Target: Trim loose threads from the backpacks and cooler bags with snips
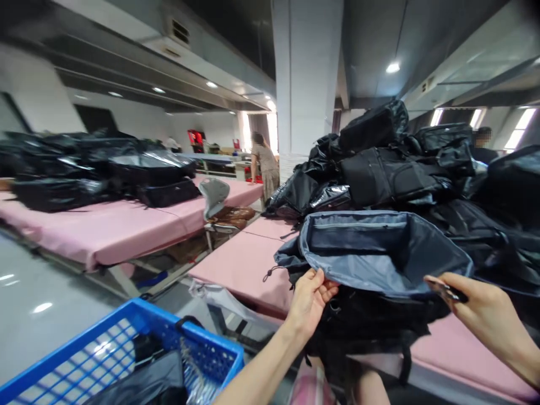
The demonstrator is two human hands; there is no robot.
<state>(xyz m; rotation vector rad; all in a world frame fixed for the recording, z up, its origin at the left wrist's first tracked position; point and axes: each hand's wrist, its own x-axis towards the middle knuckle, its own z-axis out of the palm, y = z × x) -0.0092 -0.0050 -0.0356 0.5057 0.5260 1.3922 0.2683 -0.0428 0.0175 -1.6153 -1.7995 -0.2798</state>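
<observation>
A black bag (371, 320) with blue-grey lining lies wide open at the edge of a pink-covered table (248, 261). My left hand (311, 298) pinches the near left rim of its opening, thumb on the lining side. At the right end of the opening, my right hand (478, 301) is closed around a small dark tool with a metallic glint, which looks like a pair of thread snips (447, 289). Its tip is close to the bag's rim; whether it touches the cloth I cannot tell. A drawcord hangs from the bag's left side.
Black bags (383, 174) are heaped right behind the open one. A blue plastic basket (139, 309) with dark items stands at lower left. Another pink table (109, 236) carries more black bags (101, 169). Beyond are a grey chair (214, 197), a pillar (307, 79) and a standing person (266, 166).
</observation>
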